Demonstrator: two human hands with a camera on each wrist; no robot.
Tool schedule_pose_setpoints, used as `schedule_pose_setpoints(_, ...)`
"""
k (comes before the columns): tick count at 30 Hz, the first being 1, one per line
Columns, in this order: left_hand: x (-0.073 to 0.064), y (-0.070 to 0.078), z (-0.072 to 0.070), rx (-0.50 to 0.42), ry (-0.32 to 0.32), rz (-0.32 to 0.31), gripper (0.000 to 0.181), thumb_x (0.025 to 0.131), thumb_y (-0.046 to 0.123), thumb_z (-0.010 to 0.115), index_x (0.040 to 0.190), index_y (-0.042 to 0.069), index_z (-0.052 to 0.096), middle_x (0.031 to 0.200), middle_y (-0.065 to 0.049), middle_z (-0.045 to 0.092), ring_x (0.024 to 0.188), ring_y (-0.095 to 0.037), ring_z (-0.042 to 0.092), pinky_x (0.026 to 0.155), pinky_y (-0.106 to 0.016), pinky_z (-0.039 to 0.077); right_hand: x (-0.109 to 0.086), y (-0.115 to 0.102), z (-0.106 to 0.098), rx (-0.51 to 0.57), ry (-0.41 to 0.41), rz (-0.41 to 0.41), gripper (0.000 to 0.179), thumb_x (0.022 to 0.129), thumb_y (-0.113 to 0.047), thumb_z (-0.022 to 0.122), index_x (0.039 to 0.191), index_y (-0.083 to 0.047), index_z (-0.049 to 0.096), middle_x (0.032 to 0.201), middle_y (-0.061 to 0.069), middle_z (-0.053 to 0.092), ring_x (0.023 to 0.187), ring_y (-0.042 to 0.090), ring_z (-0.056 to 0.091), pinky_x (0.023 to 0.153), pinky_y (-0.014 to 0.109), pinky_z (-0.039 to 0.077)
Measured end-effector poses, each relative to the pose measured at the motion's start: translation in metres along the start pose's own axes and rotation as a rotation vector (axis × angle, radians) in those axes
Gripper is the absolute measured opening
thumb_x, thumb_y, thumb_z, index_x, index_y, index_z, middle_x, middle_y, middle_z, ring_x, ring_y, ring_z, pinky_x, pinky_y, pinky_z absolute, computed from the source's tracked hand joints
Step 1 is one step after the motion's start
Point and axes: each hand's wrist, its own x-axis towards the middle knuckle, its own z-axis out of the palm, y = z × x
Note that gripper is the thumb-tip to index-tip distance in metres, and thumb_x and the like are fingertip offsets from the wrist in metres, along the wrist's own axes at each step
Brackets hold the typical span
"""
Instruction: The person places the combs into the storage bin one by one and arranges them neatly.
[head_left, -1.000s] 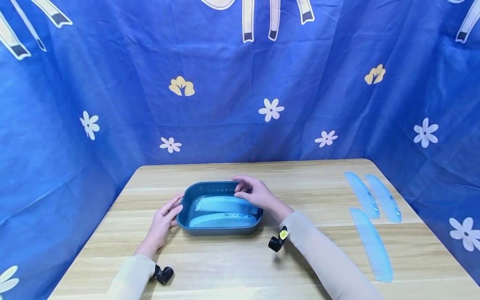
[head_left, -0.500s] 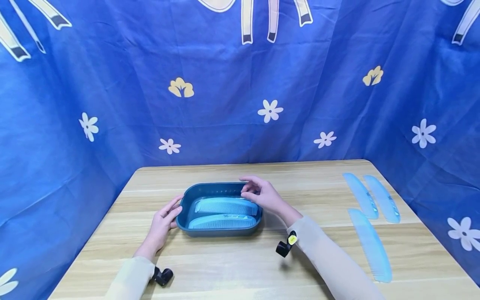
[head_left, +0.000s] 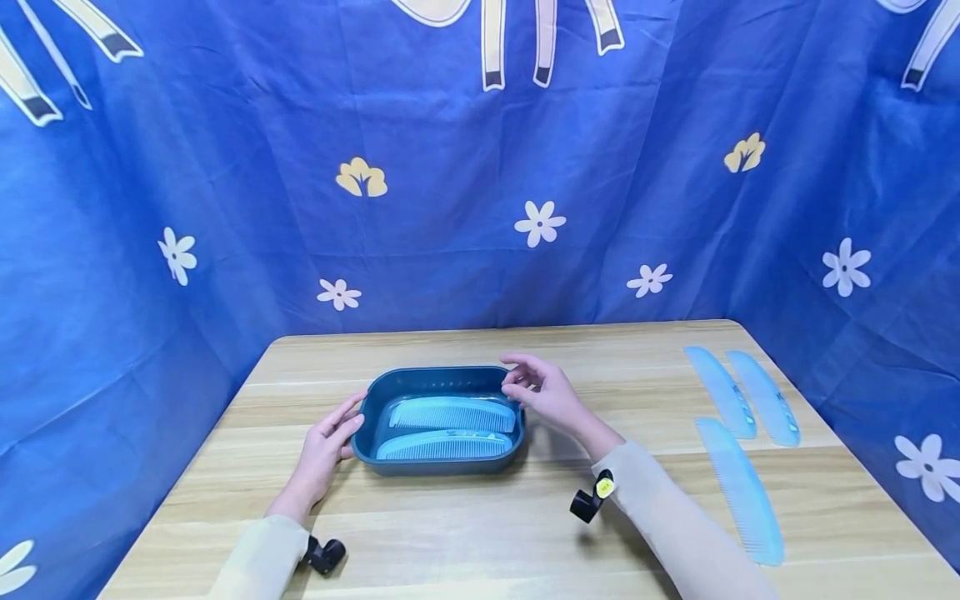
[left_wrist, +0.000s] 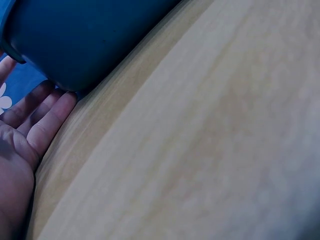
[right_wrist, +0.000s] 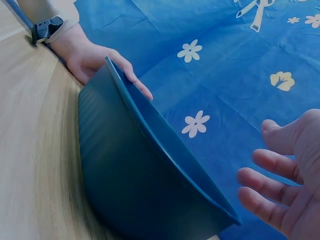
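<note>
In the head view, a dark teal plastic basket (head_left: 438, 468) holds two light-blue combs, a rear comb (head_left: 450, 411) and a front comb (head_left: 446, 446), lying side by side along its length. My left hand (head_left: 322, 450) rests against the basket's left end, thumb at the rim. From the left wrist, its straight fingers (left_wrist: 52, 117) touch the lower outer wall. My right hand (head_left: 555, 396) hovers at the basket's right end, holding nothing. Its fingers are loosely bent and spread apart from the rim in the right wrist view.
To the right on the wooden table (head_left: 465, 533) lie three more blue combs: a front one (head_left: 741, 492), a back-left one (head_left: 722, 392) and a back-right one (head_left: 765, 398). A blue patterned curtain (head_left: 450, 233) surrounds the table's back and sides.
My right hand has moved to the right, from over the basket's back right part to its right end. The left hand, basket and combs stay in place.
</note>
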Motion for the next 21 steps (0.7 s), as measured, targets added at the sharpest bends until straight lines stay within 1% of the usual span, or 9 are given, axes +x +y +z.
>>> schedule_pose_setpoints(2, 0.0, -0.001, 0.0, -0.003, -0.002, 0.002, 0.052, 0.094, 0.03, 0.055, 0.141, 0.012, 0.041, 0.128, -0.019, 0.043, 0.096, -0.012, 0.061, 0.072, -0.029, 0.055, -0.002, 0.001, -0.002, 0.001, 0.008, 0.008, 0.04, 0.087, 0.005, 0.059, 0.125, 0.008, 0.049, 0.095, 0.025, 0.06, 0.082, 0.032, 0.059, 0.069, 0.055, 0.051)
schedule_pose_setpoints(3, 0.0, -0.001, 0.0, -0.005, -0.001, 0.002, 0.051, 0.094, 0.03, 0.055, 0.141, 0.013, 0.042, 0.128, -0.018, 0.044, 0.096, -0.012, 0.061, 0.071, -0.029, 0.055, -0.003, 0.002, -0.003, -0.006, 0.011, 0.011, 0.039, 0.087, 0.005, 0.059, 0.125, 0.007, 0.05, 0.095, 0.025, 0.06, 0.082, 0.032, 0.059, 0.069, 0.052, 0.052)
schedule_pose_setpoints(6, 0.0, -0.001, 0.001, -0.007, 0.003, 0.002, 0.051, 0.094, 0.03, 0.056, 0.14, 0.013, 0.042, 0.125, -0.015, 0.046, 0.095, -0.012, 0.061, 0.071, -0.028, 0.055, -0.006, 0.002, -0.007, -0.025, 0.014, 0.018, 0.039, 0.087, 0.004, 0.06, 0.125, 0.007, 0.05, 0.095, 0.024, 0.06, 0.084, 0.034, 0.059, 0.066, 0.037, 0.054)
schedule_pose_setpoints(9, -0.001, 0.0, 0.001, -0.005, 0.004, 0.001, 0.052, 0.094, 0.03, 0.056, 0.14, 0.013, 0.042, 0.122, -0.011, 0.047, 0.093, -0.01, 0.061, 0.07, -0.027, 0.055, -0.008, 0.002, -0.011, -0.029, 0.016, 0.02, 0.039, 0.087, 0.003, 0.06, 0.124, 0.007, 0.05, 0.096, 0.024, 0.06, 0.083, 0.038, 0.058, 0.063, 0.026, 0.053)
schedule_pose_setpoints(11, -0.002, 0.001, 0.002, -0.005, 0.008, -0.003, 0.052, 0.093, 0.03, 0.057, 0.14, 0.012, 0.043, 0.121, -0.009, 0.048, 0.092, -0.008, 0.061, 0.068, -0.026, 0.055, -0.01, 0.002, -0.013, -0.028, 0.022, 0.02, 0.038, 0.087, 0.003, 0.06, 0.124, 0.008, 0.051, 0.096, 0.024, 0.06, 0.083, 0.041, 0.057, 0.062, 0.028, 0.053)
schedule_pose_setpoints(13, -0.002, 0.001, 0.002, -0.002, 0.012, -0.01, 0.052, 0.093, 0.03, 0.057, 0.14, 0.012, 0.043, 0.12, -0.007, 0.048, 0.091, -0.007, 0.06, 0.068, -0.025, 0.055, -0.012, 0.002, -0.015, -0.031, 0.026, 0.021, 0.038, 0.087, 0.004, 0.06, 0.123, 0.009, 0.051, 0.095, 0.025, 0.059, 0.082, 0.042, 0.057, 0.062, 0.036, 0.055)
schedule_pose_setpoints(17, -0.003, 0.001, 0.002, 0.0, 0.014, -0.013, 0.053, 0.093, 0.031, 0.057, 0.14, 0.013, 0.042, 0.118, -0.005, 0.049, 0.09, -0.007, 0.061, 0.069, -0.026, 0.055, -0.017, 0.006, -0.019, -0.039, 0.032, 0.02, 0.036, 0.086, 0.005, 0.06, 0.121, 0.01, 0.052, 0.094, 0.026, 0.059, 0.08, 0.038, 0.058, 0.062, 0.048, 0.053)
schedule_pose_setpoints(21, -0.003, 0.001, 0.001, -0.002, 0.006, 0.0, 0.053, 0.094, 0.031, 0.056, 0.141, 0.012, 0.041, 0.117, -0.003, 0.05, 0.091, -0.007, 0.061, 0.069, -0.026, 0.055, -0.021, 0.01, -0.023, -0.043, 0.046, 0.023, 0.036, 0.085, 0.007, 0.061, 0.12, 0.011, 0.052, 0.093, 0.026, 0.06, 0.078, 0.03, 0.059, 0.06, 0.044, 0.054)
